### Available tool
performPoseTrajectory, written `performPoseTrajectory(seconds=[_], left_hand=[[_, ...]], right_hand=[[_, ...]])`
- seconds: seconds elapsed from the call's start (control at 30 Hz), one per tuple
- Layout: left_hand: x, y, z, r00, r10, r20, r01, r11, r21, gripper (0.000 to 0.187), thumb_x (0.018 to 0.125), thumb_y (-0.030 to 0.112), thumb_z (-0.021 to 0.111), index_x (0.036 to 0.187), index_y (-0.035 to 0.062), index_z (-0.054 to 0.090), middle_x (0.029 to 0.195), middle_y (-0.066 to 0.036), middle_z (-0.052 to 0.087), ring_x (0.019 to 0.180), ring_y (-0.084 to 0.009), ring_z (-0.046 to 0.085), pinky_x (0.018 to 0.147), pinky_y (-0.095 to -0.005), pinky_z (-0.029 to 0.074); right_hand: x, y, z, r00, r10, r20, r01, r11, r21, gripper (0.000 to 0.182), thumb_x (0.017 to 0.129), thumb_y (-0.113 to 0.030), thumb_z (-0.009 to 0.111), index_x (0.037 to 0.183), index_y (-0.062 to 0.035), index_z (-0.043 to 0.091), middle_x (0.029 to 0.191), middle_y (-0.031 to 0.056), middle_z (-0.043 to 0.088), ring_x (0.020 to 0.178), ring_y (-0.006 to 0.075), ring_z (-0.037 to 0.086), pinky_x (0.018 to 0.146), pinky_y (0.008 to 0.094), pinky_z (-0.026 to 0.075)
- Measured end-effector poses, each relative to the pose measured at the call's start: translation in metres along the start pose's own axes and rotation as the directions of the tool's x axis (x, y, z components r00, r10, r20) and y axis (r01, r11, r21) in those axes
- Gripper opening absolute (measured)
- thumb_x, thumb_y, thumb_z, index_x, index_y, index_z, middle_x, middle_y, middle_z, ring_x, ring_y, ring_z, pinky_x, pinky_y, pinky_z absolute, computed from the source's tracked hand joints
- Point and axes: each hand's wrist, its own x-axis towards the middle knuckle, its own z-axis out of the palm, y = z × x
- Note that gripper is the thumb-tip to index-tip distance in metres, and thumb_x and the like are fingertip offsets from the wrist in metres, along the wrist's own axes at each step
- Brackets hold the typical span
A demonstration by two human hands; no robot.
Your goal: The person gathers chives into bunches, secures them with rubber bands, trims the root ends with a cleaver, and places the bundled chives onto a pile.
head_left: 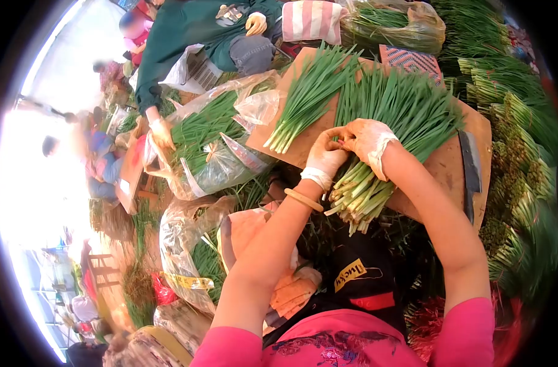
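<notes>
Both hands meet over a big bunch of long green leaves with pale stems (398, 110), lying on a tan board (438, 180). My left hand (328, 153), in a light glove, has its fingertips pinched against those of my right hand (368, 144), gloved too, at the bunch's upper stems. A bit of something reddish shows between the fingertips, too small to name. The pale stem ends hang over the board's near edge. A smaller loose bunch (306, 101) lies to the left on the board. A dark flat blade (470, 162) rests at the board's right side.
Plastic bags of greens (224, 153) stand left of the board, beside a co-worker in a dark green top (187, 37), whose gloved hand touches one bag. Stacked greens (524, 153) line the right side. A striped cloth (312, 21) lies beyond the board. Other people sit farther left.
</notes>
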Motion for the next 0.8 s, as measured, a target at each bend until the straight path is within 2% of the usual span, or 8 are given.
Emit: performPoseTrajectory(seconds=[0.07, 0.13, 0.2, 0.3, 0.4, 0.5, 0.6, 0.8], left_hand=[[-0.006, 0.013, -0.016, 0.999, 0.013, -0.046, -0.007, 0.994, 0.112, 0.050, 0.079, -0.006, 0.060, 0.127, 0.0040, 0.049, 0.089, -0.008, 0.061, 0.079, -0.0142, 0.060, 0.077, -0.0261, 0.051], [-0.007, 0.014, -0.020, 0.996, -0.026, -0.082, 0.027, 1.000, 0.007, 0.048, 0.077, -0.007, 0.059, 0.124, 0.0028, 0.051, 0.082, -0.005, 0.058, 0.070, -0.0143, 0.060, 0.067, -0.0272, 0.053], [-0.011, 0.016, -0.022, 0.993, -0.105, -0.060, 0.096, 0.986, -0.136, 0.049, 0.077, -0.006, 0.060, 0.124, 0.0030, 0.051, 0.080, -0.004, 0.057, 0.068, -0.0148, 0.060, 0.064, -0.0276, 0.053], [-0.014, 0.010, -0.022, 0.994, -0.106, -0.016, 0.098, 0.961, -0.259, 0.049, 0.078, -0.006, 0.060, 0.125, 0.0033, 0.050, 0.080, -0.004, 0.056, 0.069, -0.0147, 0.061, 0.064, -0.0281, 0.054], [-0.019, 0.010, -0.017, 0.995, -0.100, 0.002, 0.096, 0.948, -0.302, 0.046, 0.080, -0.004, 0.059, 0.124, 0.0038, 0.051, 0.082, -0.004, 0.057, 0.075, -0.0158, 0.063, 0.067, -0.0278, 0.054], [-0.023, 0.007, -0.014, 0.996, -0.089, -0.002, 0.085, 0.950, -0.300, 0.042, 0.082, -0.002, 0.059, 0.123, 0.0044, 0.052, 0.086, -0.005, 0.058, 0.080, -0.0168, 0.063, 0.070, -0.0275, 0.053], [-0.024, 0.003, -0.012, 0.996, -0.090, -0.008, 0.083, 0.947, -0.311, 0.041, 0.082, 0.000, 0.060, 0.122, 0.0046, 0.052, 0.088, -0.005, 0.059, 0.082, -0.0169, 0.063, 0.072, -0.0272, 0.053], [-0.030, 0.005, -0.004, 0.993, -0.101, -0.062, 0.072, 0.930, -0.360, 0.031, 0.085, -0.003, 0.055, 0.115, 0.0018, 0.054, 0.089, -0.006, 0.059, 0.079, -0.0135, 0.061, 0.069, -0.0246, 0.050]], right_hand=[[0.005, -0.001, 0.004, 0.992, -0.038, 0.123, 0.064, 0.975, -0.213, 0.035, 0.068, -0.017, 0.075, 0.102, -0.0123, 0.066, 0.103, 0.0065, 0.061, 0.098, 0.0247, 0.060, 0.087, 0.0313, 0.048], [0.008, -0.006, 0.004, 0.972, -0.016, 0.235, 0.104, 0.925, -0.366, 0.047, 0.059, -0.016, 0.082, 0.104, -0.0154, 0.069, 0.110, 0.0028, 0.060, 0.105, 0.0212, 0.059, 0.089, 0.0287, 0.049], [0.011, -0.005, 0.010, 0.957, 0.010, 0.291, 0.122, 0.895, -0.430, 0.040, 0.060, -0.016, 0.081, 0.099, -0.0146, 0.071, 0.113, 0.0026, 0.059, 0.110, 0.0205, 0.057, 0.088, 0.0292, 0.050], [0.006, -0.008, 0.006, 0.912, -0.091, 0.399, 0.330, 0.741, -0.585, 0.036, 0.060, -0.016, 0.080, 0.095, -0.0140, 0.072, 0.113, 0.0024, 0.059, 0.111, 0.0202, 0.056, 0.086, 0.0296, 0.051], [0.009, -0.013, 0.007, 0.935, 0.030, 0.354, 0.169, 0.840, -0.516, 0.038, 0.061, -0.017, 0.079, 0.098, -0.0130, 0.072, 0.109, 0.0033, 0.061, 0.107, 0.0217, 0.059, 0.084, 0.0299, 0.052], [0.010, -0.009, 0.013, 0.927, -0.050, 0.371, 0.284, 0.740, -0.610, 0.036, 0.062, -0.018, 0.078, 0.098, -0.0120, 0.072, 0.107, 0.0044, 0.063, 0.106, 0.0220, 0.059, 0.084, 0.0301, 0.052], [0.011, -0.010, 0.015, 0.913, -0.028, 0.407, 0.318, 0.674, -0.667, 0.033, 0.063, -0.018, 0.078, 0.095, -0.0113, 0.073, 0.107, 0.0046, 0.064, 0.108, 0.0215, 0.058, 0.086, 0.0295, 0.051], [0.005, -0.007, 0.018, 0.962, -0.053, 0.267, 0.210, 0.769, -0.604, 0.024, 0.069, -0.017, 0.072, 0.093, -0.0114, 0.073, 0.105, 0.0045, 0.065, 0.105, 0.0211, 0.058, 0.087, 0.0282, 0.049]])
